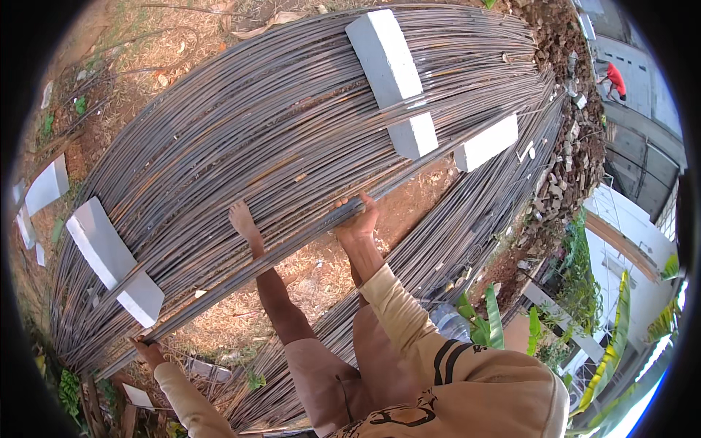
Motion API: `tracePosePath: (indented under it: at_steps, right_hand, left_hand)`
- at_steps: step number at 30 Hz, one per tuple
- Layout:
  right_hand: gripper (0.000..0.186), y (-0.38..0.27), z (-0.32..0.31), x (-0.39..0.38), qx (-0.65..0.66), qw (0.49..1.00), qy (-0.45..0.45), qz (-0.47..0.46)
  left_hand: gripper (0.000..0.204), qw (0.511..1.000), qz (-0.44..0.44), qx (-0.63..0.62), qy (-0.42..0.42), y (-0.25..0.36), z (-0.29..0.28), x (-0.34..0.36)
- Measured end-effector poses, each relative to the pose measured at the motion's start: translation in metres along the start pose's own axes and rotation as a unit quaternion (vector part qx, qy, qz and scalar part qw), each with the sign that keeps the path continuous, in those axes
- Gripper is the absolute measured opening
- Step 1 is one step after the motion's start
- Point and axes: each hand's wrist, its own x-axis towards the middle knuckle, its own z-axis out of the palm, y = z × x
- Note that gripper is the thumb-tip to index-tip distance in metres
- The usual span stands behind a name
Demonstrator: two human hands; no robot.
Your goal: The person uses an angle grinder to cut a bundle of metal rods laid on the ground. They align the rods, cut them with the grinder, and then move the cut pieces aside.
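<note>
A long bundle of thin steel reinforcing bars (270, 257) runs slantwise in front of me, from the lower left up to the right. My right hand (356, 219) is wrapped round this bundle near the middle of the view. Farther down it, at the lower left, my left hand (151, 352) grips the bars, its fingers partly hidden by them. Beyond the bundle spreads a wide bed of reinforcing bars (241, 139), rusty in places. My bare foot (242, 219) rests on its near edge.
White rectangular blocks lie across the bars at the left (109, 252) and upper right (394, 80), with a shorter white block (488, 142) beside the latter. A second pile of bars (460, 212) lies to my right. Rubble (558, 168) borders it. A person in red (615, 79) is far off.
</note>
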Motion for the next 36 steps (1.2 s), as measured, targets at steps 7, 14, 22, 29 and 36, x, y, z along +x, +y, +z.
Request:
tracePosePath:
  at_steps: [7, 14, 22, 29, 36]
  right_hand:
    - [0.031, 0.057, -0.002, 0.056, -0.021, 0.999, 0.024, -0.038]
    - [0.027, 0.127, 0.001, 0.114, -0.016, 0.998, 0.044, -0.034]
    - [0.03, 0.187, -0.005, 0.144, 0.008, 1.0, 0.025, -0.014]
    - [0.032, 0.191, -0.001, 0.148, -0.032, 0.999, 0.024, -0.003]
    - [0.04, 0.191, -0.003, 0.146, -0.063, 0.998, -0.025, -0.014]
  left_hand:
    - [0.053, 0.997, -0.018, 0.061, -0.046, -0.055, 0.055, 0.089]
    - [0.063, 0.973, -0.109, -0.113, -0.169, -0.1, 0.112, 0.124]
    - [0.081, 0.964, -0.076, -0.168, -0.193, -0.14, 0.208, 0.036]
    - [0.083, 0.944, -0.121, -0.218, -0.218, -0.173, 0.237, 0.018]
    - [0.091, 0.951, -0.113, -0.255, -0.132, -0.164, 0.255, -0.003]
